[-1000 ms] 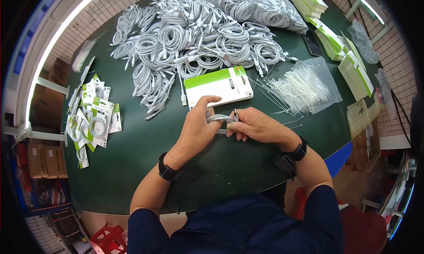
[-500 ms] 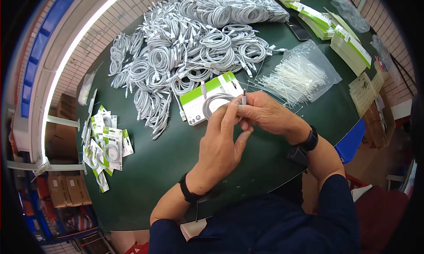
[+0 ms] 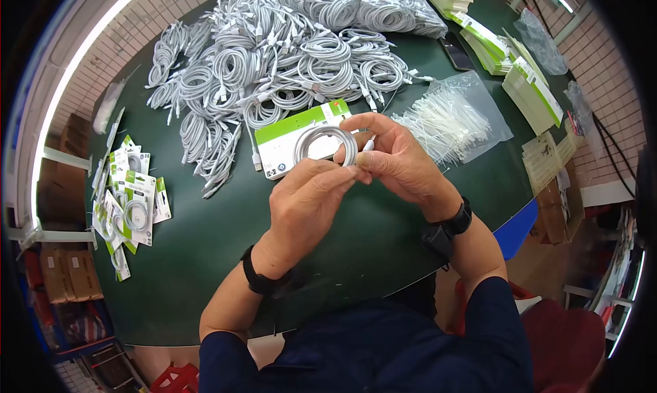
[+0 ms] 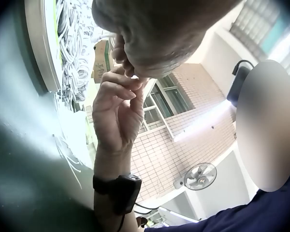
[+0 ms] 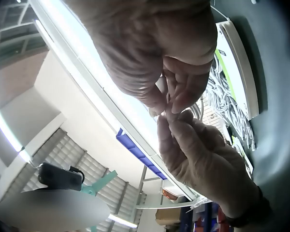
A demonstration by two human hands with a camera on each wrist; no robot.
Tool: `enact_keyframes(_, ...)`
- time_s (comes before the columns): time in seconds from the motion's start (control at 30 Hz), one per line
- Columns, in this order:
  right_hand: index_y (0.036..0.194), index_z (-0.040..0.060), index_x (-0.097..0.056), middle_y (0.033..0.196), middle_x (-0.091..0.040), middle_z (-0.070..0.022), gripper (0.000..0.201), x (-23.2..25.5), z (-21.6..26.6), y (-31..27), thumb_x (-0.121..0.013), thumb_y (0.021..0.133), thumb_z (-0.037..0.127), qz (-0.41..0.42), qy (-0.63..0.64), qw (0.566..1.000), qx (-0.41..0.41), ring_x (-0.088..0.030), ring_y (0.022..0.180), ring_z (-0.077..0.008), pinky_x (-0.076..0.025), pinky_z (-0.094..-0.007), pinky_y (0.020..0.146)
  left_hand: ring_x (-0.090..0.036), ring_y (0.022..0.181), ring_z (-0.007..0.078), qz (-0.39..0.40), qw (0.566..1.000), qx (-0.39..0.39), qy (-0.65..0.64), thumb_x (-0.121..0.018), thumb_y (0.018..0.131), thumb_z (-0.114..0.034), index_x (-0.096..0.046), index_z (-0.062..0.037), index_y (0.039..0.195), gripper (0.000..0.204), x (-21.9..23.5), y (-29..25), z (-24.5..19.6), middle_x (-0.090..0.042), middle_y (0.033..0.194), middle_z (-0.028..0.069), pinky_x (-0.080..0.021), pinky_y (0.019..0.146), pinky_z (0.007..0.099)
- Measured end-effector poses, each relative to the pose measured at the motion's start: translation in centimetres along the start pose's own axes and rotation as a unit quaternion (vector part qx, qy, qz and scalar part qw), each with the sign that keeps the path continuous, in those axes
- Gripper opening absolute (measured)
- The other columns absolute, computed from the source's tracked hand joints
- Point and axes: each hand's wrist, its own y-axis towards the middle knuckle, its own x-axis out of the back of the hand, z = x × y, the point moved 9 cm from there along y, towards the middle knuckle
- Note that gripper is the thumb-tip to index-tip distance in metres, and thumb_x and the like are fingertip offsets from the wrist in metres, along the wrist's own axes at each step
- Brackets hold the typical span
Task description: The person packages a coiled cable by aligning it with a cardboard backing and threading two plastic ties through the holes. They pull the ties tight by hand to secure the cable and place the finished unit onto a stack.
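A coiled grey-white cable is held upright over a stack of white and green cards. My left hand pinches the coil's lower edge between thumb and fingers. At the coil's right side, my right hand grips it with thumb and fingers, and a white connector stands out between them. Both sets of fingertips meet at the bottom right of the coil. In the right wrist view the left hand and right hand meet at the fingertips; the coil is mostly hidden there.
A large heap of coiled cables lies at the back. White zip ties spill from a plastic bag at right. Packaged cables on cards are piled at left. Green-white card stacks and a dark phone are at back right.
The cable coil has been raised and turned to show its full ring. My left hand has moved from beside the coil to its lower edge, and my right fingers have spread higher around it.
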Motion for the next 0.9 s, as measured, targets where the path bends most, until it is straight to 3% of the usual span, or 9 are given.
enact_keyframes(0.17, 0.135, 0.0003, -0.062, 0.113, -0.071, -0.0091, 0.040, 0.0, 0.9, -0.3, -0.076, 0.099, 0.008, -0.002, -0.084, 0.996, 0.034, -0.067, 0.085, -0.0128, -0.056, -0.0250, 0.074, -0.075, 0.082, 0.0209, -0.016, 0.996, 0.080, -0.047, -0.078, 0.090, 0.005, -0.077, -0.0039, 0.109, 0.021, 1.6, 0.1, 1.5, -0.077, 0.096, 0.0098, -0.058, 0.069, 0.0298)
enact_keyframes(0.27, 0.128, 0.0038, -0.068, 0.116, -0.070, -0.0101, 0.035, 0.3, 2.0, -0.4, -0.080, 0.095, 0.006, -0.047, -0.145, 0.979, 0.134, -0.067, 0.086, -0.0134, -0.056, -0.0253, 0.072, -0.075, 0.083, 0.0228, -0.002, 0.995, 0.081, -0.066, -0.077, 0.092, 0.003, -0.077, -0.0035, 0.108, 0.018, 2.0, 0.4, 1.8, -0.076, 0.097, 0.0119, -0.058, 0.071, 0.0312)
enact_keyframes(0.37, 0.121, 0.0059, -0.073, 0.120, -0.070, -0.0125, 0.035, -0.9, 4.7, -1.4, -0.085, 0.088, 0.004, -0.061, -0.371, 0.872, 0.313, -0.068, 0.087, -0.0143, -0.057, -0.0261, 0.068, -0.075, 0.085, 0.0246, 0.004, 0.995, 0.084, -0.050, -0.077, 0.092, 0.002, -0.076, -0.0032, 0.107, 0.016, 2.0, 0.4, 1.9, -0.076, 0.096, 0.0120, -0.058, 0.073, 0.0328)
enact_keyframes(0.47, 0.114, 0.0063, -0.074, 0.120, -0.071, -0.0151, 0.037, -2.5, 5.7, -2.2, -0.089, 0.081, 0.001, -0.061, -0.452, 0.808, 0.373, -0.069, 0.086, -0.0161, -0.057, -0.0265, 0.066, -0.075, 0.085, 0.0262, 0.006, 0.995, 0.088, -0.053, -0.077, 0.092, 0.001, -0.076, -0.0030, 0.107, 0.015, 1.8, 0.4, 1.9, -0.075, 0.094, 0.0121, -0.058, 0.074, 0.0344)
enact_keyframes(0.57, 0.113, 0.0057, -0.074, 0.119, -0.072, -0.0152, 0.040, -3.5, 5.4, -2.8, -0.091, 0.078, -0.002, -0.033, -0.507, 0.742, 0.438, -0.069, 0.085, -0.0178, -0.057, -0.0267, 0.064, -0.074, 0.086, 0.0210, 0.022, 0.997, 0.071, -0.036, -0.073, 0.096, 0.003, -0.073, 0.0002, 0.105, 0.010, 1.7, 0.4, 1.5, -0.076, 0.096, 0.0113, -0.057, 0.074, 0.0293)
enact_keyframes(0.67, 0.110, 0.0061, -0.073, 0.116, -0.073, -0.0140, 0.042, -3.7, 5.1, -2.9, -0.091, 0.074, -0.005, -0.042, -0.497, 0.744, 0.445, -0.070, 0.086, -0.0208, -0.058, -0.0279, 0.068, -0.074, 0.084, 0.0206, 0.028, 0.997, 0.065, -0.027, -0.074, 0.095, 0.003, -0.073, 0.0001, 0.104, 0.010, 1.5, 0.3, 1.5, -0.076, 0.096, 0.0111, -0.057, 0.072, 0.0291)
enact_keyframes(0.77, 0.107, 0.0056, -0.071, 0.116, -0.073, -0.0132, 0.041, -4.4, 5.3, -3.0, -0.090, 0.072, -0.005, -0.031, -0.536, 0.708, 0.459, -0.070, 0.087, -0.0243, -0.058, -0.0314, 0.070, -0.073, 0.082, 0.0279, 0.018, 0.997, 0.073, -0.032, -0.078, 0.091, 0.000, -0.075, -0.0034, 0.104, 0.014, 1.7, 0.3, 1.5, -0.073, 0.091, 0.0114, -0.057, 0.072, 0.0356)
enact_keyframes(0.9, 0.107, 0.0051, -0.069, 0.116, -0.074, -0.0126, 0.040, -5.0, 5.6, -3.4, -0.088, 0.073, -0.005, -0.032, -0.572, 0.662, 0.482, -0.069, 0.087, -0.0266, -0.057, -0.0346, 0.070, -0.074, 0.081, 0.0268, 0.019, 0.997, 0.070, -0.033, -0.079, 0.091, 0.000, -0.075, -0.0030, 0.104, 0.013, 1.8, 0.5, 1.3, -0.074, 0.092, 0.0114, -0.058, 0.071, 0.0342)
